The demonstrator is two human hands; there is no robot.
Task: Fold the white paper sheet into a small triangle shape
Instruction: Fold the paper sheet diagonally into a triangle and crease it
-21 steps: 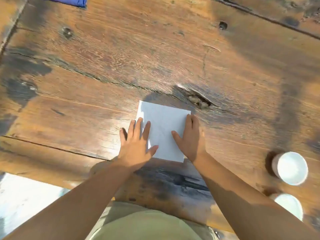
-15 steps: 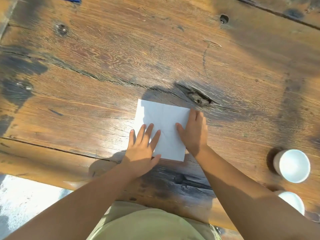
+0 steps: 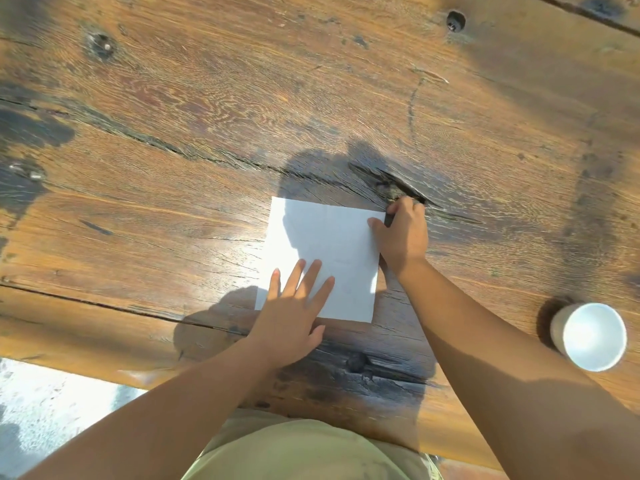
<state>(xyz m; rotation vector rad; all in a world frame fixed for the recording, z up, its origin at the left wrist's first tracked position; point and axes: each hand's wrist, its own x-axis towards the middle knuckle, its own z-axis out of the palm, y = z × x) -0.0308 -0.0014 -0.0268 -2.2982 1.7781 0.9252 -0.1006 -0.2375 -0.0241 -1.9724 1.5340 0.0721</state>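
L hand (image 3: 291,315) lay flat pinning paper (image 3: 325,251), R hand (image 3: 403,233) pinched far-right corner; first diagonal fold looked next, w/ corners aligned.

A worn wooden table (image 3: 207,98) — cracked, dark-stained, knotted — carries a white cup (image 3: 593,336) near its right edge, standing upright.

White paper (image 3: 332,244), white cup (image 3: 594,336), brown grained table (image 3: 242,98)
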